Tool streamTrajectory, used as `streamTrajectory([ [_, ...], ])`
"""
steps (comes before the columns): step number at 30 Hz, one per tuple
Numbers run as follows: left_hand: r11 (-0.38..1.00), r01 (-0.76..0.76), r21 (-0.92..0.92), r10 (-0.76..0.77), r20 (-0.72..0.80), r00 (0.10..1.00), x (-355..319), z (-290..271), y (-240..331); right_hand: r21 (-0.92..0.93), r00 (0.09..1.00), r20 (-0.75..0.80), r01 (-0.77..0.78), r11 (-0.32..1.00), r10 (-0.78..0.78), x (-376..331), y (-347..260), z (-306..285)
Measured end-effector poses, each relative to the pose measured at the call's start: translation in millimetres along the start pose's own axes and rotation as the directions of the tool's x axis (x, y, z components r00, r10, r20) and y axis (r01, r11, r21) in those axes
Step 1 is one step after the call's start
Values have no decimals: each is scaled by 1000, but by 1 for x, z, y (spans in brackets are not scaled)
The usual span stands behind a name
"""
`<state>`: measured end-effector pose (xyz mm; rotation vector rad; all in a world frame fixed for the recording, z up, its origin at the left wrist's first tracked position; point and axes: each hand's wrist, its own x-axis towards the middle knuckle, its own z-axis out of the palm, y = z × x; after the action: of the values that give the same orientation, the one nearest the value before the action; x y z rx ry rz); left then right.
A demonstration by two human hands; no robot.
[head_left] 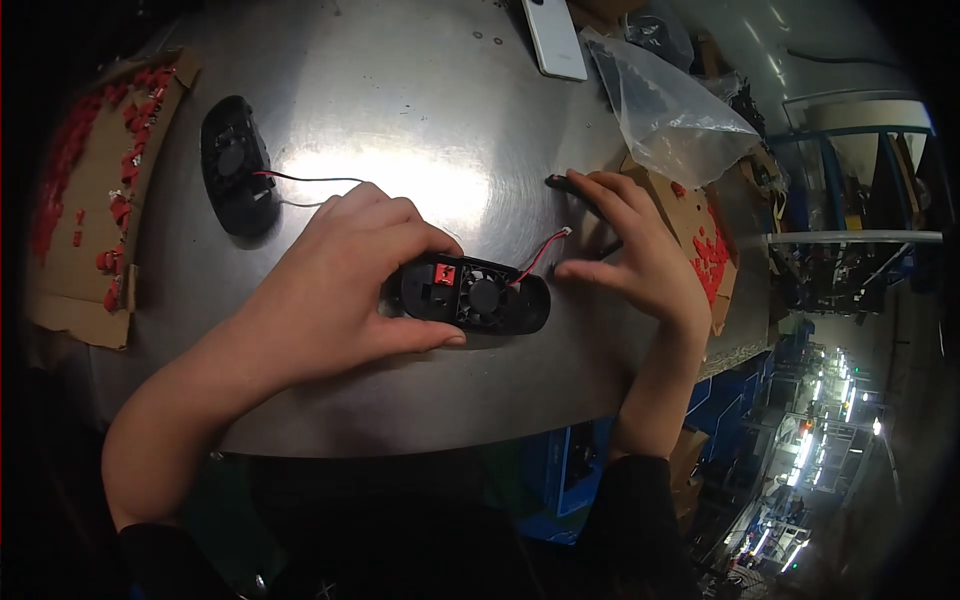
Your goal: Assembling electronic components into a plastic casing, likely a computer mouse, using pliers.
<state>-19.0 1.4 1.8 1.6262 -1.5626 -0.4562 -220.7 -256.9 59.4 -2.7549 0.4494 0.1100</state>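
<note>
Bare metal table (420,410) spreads beneath the work, and lit factory racks (815,440) stand well off to the right of the black case (425,305), which is the landmark here. That case lies between the person's 2 hands, open face up, showing a small fan (484,296) in its right half and a red switch (445,274) in its left half. Its long axis runs left to right, with the rounded right end aimed below the right hand (635,240) and slightly nearer the person. Left hand (345,275) is the nearer: it clamps the case's left end, fingers along the far edge, thumb along the near edge. Just beyond the case's right end, the right hand stands apart from it, thumb and fingers spread around a dark piece (578,193); most of that is hidden, so whether it is firmly gripped cannot be told. From the fan, red and black wires (540,256) rise toward that hand, ending in a white plug (567,231). Farther left of the case lies the other case (238,165), its long axis running roughly away from the person.
</note>
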Motion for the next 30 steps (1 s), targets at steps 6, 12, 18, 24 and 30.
streamTrajectory([
  [6,1000,-30,4,30,-38,999,-1,1,-4,-126,990,-123,56,990,-72,-7,18,11],
  [12,1000,-13,18,14,-23,1000,-3,1,-7,7,997,-10,-70,997,70,-3,14,-3],
  [18,1000,-12,5,12,-1,1000,-2,3,-9,835,796,-549,509,209,255,-9,9,-21],
  [24,1000,-30,5,30,-29,999,-5,3,-11,709,706,-701,677,-195,-98,24,-99,-4],
  [30,999,-46,-10,45,-77,996,-4,8,-12,594,580,-768,804,37,-273,45,-128,43],
])
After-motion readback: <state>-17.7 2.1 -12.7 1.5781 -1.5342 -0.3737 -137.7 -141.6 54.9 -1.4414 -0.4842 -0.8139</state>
